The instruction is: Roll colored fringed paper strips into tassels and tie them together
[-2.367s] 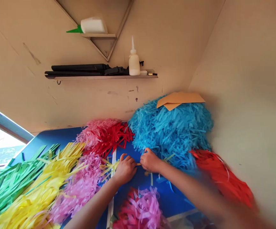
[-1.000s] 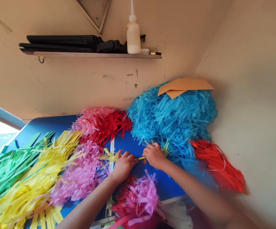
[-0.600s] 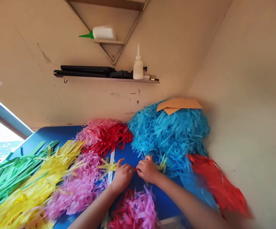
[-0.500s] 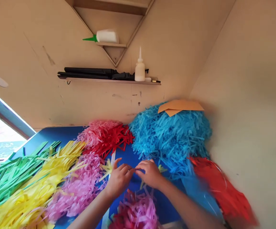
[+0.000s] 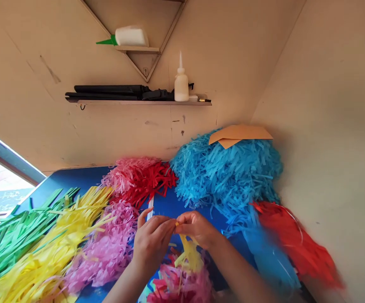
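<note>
Far left, green strips [image 5: 21, 229] on the counter [image 5: 75, 174]. My left hand [image 5: 153, 240] pinches the gathered top of the yellow tassel [image 5: 191, 254], which hangs over the pink-and-red pile [image 5: 182, 284]. My right hand [image 5: 198, 227] pinches it too. Judgement: pinch close, pull evenly, keep loose strands clear of my fingertips.

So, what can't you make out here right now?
Head view:
Yellow strips: top partly covered by the right hand's grip.
Left hand's grip: its own fingers hide whether it pinches anything.
Pink-and-red bundle: lower part cut off by bottom edge.
Blue strips, lower right: blurred.
Black object: partly behind the upright bottle.
</note>
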Motion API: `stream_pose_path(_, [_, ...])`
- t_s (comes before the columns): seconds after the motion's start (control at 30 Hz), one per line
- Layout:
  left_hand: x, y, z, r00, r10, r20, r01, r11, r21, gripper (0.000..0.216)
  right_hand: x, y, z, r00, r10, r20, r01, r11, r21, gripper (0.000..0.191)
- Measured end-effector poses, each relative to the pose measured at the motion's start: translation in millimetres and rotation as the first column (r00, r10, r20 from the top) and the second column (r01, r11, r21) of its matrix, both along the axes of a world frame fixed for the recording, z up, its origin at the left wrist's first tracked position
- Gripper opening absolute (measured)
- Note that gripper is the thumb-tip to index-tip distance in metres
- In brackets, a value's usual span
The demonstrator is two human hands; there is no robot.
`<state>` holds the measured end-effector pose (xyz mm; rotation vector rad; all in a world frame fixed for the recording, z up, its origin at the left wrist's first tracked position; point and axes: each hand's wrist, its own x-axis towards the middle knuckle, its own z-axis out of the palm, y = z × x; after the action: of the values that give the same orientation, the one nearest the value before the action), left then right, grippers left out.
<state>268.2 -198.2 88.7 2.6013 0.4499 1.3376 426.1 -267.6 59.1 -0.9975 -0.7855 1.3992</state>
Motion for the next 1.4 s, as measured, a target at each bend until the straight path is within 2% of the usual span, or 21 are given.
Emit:
stream_pose_path(0.1, [-1.1, 0.0, -1.6, 1.0, -0.018, 0.013, 0.02, 0.99, -0.14, 0.016, -2.9, -1.9, -1.4, 0.994, -0.095, -0.058, 0.094, 0.995, -0.025, 0.041])
stream_pose_path(0.2, [-1.4, -4.1, -8.4, 0.997, 0.046, 0.058, -0.026, 0.951, -0.309, 0.016, -9.4, -3.4, 2.1, 0.987, -0.108, -0.119, 0.097, 0.991, -0.09, 0.043])
stream_pose_path(0.27, [-2.2, -8.2, -14.4, 0.993, 0.086, 0.082, -0.049, 0.924, -0.38, 0.014, -14.7, -3.8, 3.9, 0.982, -0.13, -0.138, 0.119, 0.989, -0.085, 0.043])
stream_pose_path(0.4, [-6.5, -13.2, -21.0, 0.991, 0.064, 0.116, -0.009, 0.907, -0.42, 0.01, -21.6, -3.7, 2.9, 0.971, -0.22, -0.092, 0.216, 0.975, -0.045, 0.042])
stream_pose_path(0.57, [-8.2, -12.4, -20.0, 0.993, -0.003, 0.116, 0.052, 0.905, -0.422, 0.01, -29.3, -5.6, 0.1, 0.966, -0.258, 0.001, 0.258, 0.966, 0.022, 0.036])
stream_pose_path(0.63, [-7.9, -11.5, -22.3, 0.993, -0.022, 0.113, 0.067, 0.908, -0.414, 0.009, -32.0, -7.5, -0.6, 0.952, -0.303, 0.043, 0.299, 0.951, 0.074, 0.032])
stream_pose_path(0.7, [-9.8, -9.5, -26.5, 0.993, -0.028, 0.111, 0.074, 0.898, -0.434, 0.007, -27.6, -9.6, -3.2, 0.921, -0.358, 0.152, 0.333, 0.928, 0.17, 0.026])
stream_pose_path(0.73, [-12.1, -7.9, -28.7, 0.994, -0.016, 0.111, 0.066, 0.886, -0.458, 0.006, -20.6, -10.6, -5.9, 0.886, -0.386, 0.259, 0.338, 0.917, 0.211, 0.023])
stream_pose_path(0.77, [-15.3, -5.9, -30.5, 0.994, 0.004, 0.113, 0.053, 0.867, -0.495, 0.007, -9.9, -11.4, -9.7, 0.815, -0.401, 0.418, 0.336, 0.915, 0.223, 0.018])
stream_pose_path(0.83, [-22.6, -1.1, -32.4, 0.991, 0.054, 0.123, 0.03, 0.806, -0.592, 0.012, 21.6, -11.8, -20.8, 0.562, -0.34, 0.754, 0.358, 0.922, 0.149, 0.01])
stream_pose_path(0.87, [-25.5, 1.2, -32.7, 0.99, 0.063, 0.126, 0.033, 0.763, -0.646, 0.015, 40.4, -11.2, -27.8, 0.386, -0.243, 0.89, 0.403, 0.912, 0.074, 0.011])
stream_pose_path(0.9, [-27.3, 3.1, -32.8, 0.99, 0.057, 0.126, 0.048, 0.714, -0.699, 0.018, 59.2, -9.9, -35.4, 0.298, -0.185, 0.937, 0.44, 0.897, 0.037, 0.013])
stream_pose_path(0.97, [-25.9, 5.1, -33.3, 0.993, 0.013, 0.114, 0.083, 0.606, -0.791, 0.025, 91.8, -6.1, -50.3, 0.206, -0.113, 0.972, 0.474, 0.881, 0.002, 0.017])
stream_pose_path(1.03, [-19.4, 4.7, -35.6, 0.996, -0.03, 0.082, 0.085, 0.51, -0.856, 0.033, 111.8, -2.3, -62.0, 0.177, -0.082, 0.981, 0.472, 0.882, -0.012, 0.017])
stream_pose_path(1.17, [-8.1, 2.5, -44.3, 1.0, -0.025, -0.005, 0.004, 0.363, -0.932, 0.051, 114.3, -4.9, -66.4, 0.159, -0.059, 0.986, 0.449, 0.893, -0.019, 0.016])
stream_pose_path(1.3, [-6.5, -1.3, -50.3, 0.999, -0.013, -0.036, -0.032, 0.233, -0.972, 0.056, 78.4, -17.3, -53.3, 0.22, -0.124, 0.968, 0.398, 0.917, 0.027, 0.016])
stream_pose_path(1.33, [-5.4, -3.2, -50.2, 0.998, -0.028, -0.053, -0.045, 0.23, -0.972, 0.056, 64.7, -19.8, -49.9, 0.264, -0.147, 0.953, 0.373, 0.927, 0.039, 0.015])
stream_pose_path(1.37, [-3.7, -5.4, -49.4, 0.997, -0.045, -0.07, -0.057, 0.248, -0.967, 0.054, 50.2, -21.7, -47.0, 0.349, -0.183, 0.919, 0.347, 0.936, 0.055, 0.013])
stream_pose_path(1.4, [-1.6, -7.8, -47.9, 0.995, -0.059, -0.082, -0.063, 0.28, -0.958, 0.052, 35.8, -23.2, -44.5, 0.472, -0.233, 0.85, 0.327, 0.942, 0.077, 0.01])
